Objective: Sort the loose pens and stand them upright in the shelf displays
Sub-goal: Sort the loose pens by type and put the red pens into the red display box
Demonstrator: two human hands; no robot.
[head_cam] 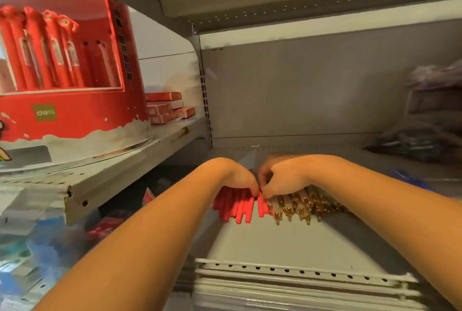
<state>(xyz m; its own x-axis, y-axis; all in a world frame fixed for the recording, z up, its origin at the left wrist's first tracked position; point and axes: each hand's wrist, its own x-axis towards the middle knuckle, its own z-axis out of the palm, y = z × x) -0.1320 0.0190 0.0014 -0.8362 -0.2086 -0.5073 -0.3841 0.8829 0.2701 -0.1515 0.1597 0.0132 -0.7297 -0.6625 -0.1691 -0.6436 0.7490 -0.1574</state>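
Several loose red pens [237,207] lie side by side on the grey shelf [275,240], their ends toward me. To their right lies a heap of gold-tipped pens [303,207]. My left hand [238,177] rests curled over the red pens' far ends. My right hand [281,177] is curled beside it, and its fingertips pinch one red pen [260,207] at the gap between the two groups. A red round pen display [75,100] with upright red pens stands on the higher shelf at left.
Small red-and-white boxes [167,108] are stacked behind the display. Blurred bags of goods [425,140] sit at the shelf's right end. A perforated shelf edge [300,273] runs in front of me. Packaged stock [37,248] fills the lower left.
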